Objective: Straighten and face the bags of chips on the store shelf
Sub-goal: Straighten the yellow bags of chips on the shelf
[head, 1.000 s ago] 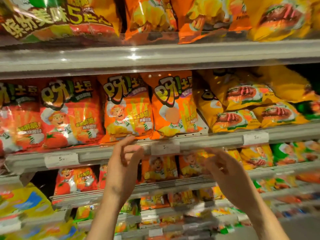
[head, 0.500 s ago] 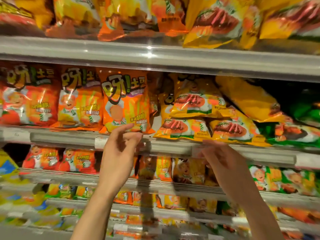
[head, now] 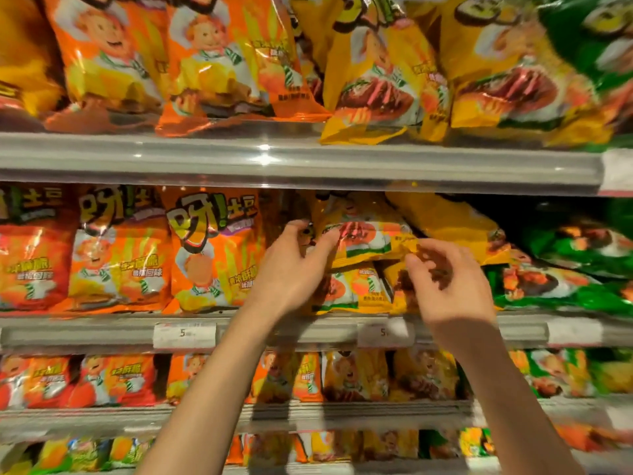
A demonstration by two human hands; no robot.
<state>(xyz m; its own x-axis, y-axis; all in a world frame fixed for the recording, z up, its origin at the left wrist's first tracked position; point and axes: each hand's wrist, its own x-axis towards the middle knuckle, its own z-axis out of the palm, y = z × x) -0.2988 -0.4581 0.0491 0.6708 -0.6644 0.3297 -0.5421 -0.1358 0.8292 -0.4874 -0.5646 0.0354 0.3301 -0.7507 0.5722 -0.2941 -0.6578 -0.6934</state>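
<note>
On the middle shelf (head: pixel 102 332), yellow chip bags lie toppled in a loose pile. The top yellow bag (head: pixel 366 234) rests tilted on another yellow bag (head: pixel 352 289). My left hand (head: pixel 291 265) grips the top bag's left edge, thumb on its front. My right hand (head: pixel 448 282) is at its right corner, fingers curled and pinching the foil there. To the left, orange chip bags (head: pixel 212 248) stand upright, facing out. A further yellow bag (head: pixel 452 221) leans back at a slant on the right.
Green bags (head: pixel 575 269) lie slumped at the right of the same shelf. The shelf above (head: pixel 274 162) holds orange and yellow bags hanging over its rail. Price tags (head: pixel 185 334) sit on the rail. Lower shelves (head: pixel 342 413) carry smaller bags.
Both hands rose from the shelf rail up to the toppled yellow bags and took hold of the top one. The view moved closer and to the right.
</note>
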